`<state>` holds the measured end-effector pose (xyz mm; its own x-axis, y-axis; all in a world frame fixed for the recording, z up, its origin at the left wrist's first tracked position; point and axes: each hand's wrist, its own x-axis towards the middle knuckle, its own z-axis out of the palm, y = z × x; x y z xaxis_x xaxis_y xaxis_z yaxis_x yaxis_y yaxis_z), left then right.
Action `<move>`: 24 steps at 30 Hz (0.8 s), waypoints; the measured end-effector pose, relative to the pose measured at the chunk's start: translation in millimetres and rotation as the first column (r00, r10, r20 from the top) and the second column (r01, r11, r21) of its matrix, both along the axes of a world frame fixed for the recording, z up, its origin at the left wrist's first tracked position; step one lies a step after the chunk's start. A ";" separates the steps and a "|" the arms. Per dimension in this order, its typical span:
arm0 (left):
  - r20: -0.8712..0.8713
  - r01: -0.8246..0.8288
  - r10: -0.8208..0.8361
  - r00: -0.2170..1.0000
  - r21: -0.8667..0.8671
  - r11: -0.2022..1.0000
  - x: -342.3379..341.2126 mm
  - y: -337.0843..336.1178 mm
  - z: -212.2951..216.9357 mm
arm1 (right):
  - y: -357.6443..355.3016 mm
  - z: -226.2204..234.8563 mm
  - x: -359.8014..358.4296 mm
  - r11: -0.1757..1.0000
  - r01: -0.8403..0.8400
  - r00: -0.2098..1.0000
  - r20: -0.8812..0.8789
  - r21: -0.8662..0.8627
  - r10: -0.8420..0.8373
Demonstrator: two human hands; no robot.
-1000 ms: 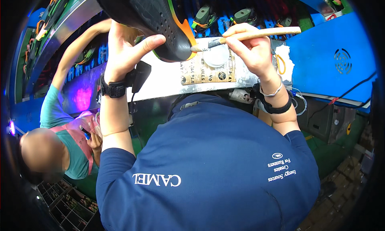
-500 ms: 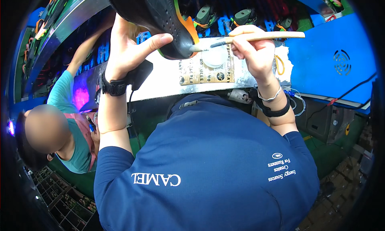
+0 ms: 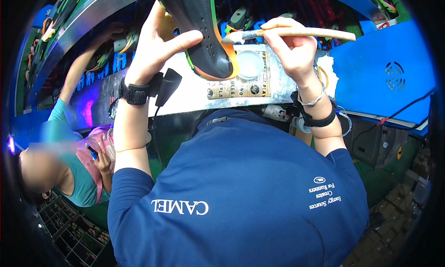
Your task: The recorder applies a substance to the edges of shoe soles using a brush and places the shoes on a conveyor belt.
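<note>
My left hand holds up a black shoe sole with a row of small holes and an orange and green rim. The thumb lies against its near face, while the other fingers are mostly hidden behind it. Between the fingers and thumb of my right hand is a brush with a pale wooden handle, lying nearly level. Its whitish bristles meet the orange rim at the sole's right side. Below the brush, a round white dish sits on printed brown cardboard.
The cardboard lies on a white worktop. Beyond it, shoe pieces stand on a line with blue holders. A blue cabinet borders the right side. At left, a co-worker in a teal top reaches toward the line.
The sole has turned more upright and its lower end has shifted right and down. The brush tip has moved up from that end to the right rim. The co-worker has leaned lower.
</note>
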<state>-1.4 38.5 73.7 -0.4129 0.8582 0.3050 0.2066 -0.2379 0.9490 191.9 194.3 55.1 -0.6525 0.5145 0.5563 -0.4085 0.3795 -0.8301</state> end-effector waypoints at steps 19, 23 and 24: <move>0.048 0.063 -0.061 0.997 -0.048 0.997 8.3 6.9 8.2 | 1.4 10.0 10.3 0.998 -0.068 0.998 -0.017 0.003 0.068; 0.035 0.075 -0.073 0.997 -0.091 0.993 8.9 5.1 12.0 | -2.3 11.3 17.3 0.952 -0.121 0.992 -0.009 0.282 0.128; 0.041 0.076 -0.072 0.997 -0.089 0.993 8.7 4.5 12.5 | -4.9 10.3 19.1 0.958 -0.136 0.991 0.033 0.254 0.132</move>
<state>7.3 43.0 86.2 -0.3567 0.9101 0.2108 0.1557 -0.1645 0.9740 211.0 189.4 65.4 -0.7155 0.2642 0.6467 -0.4577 0.5222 -0.7196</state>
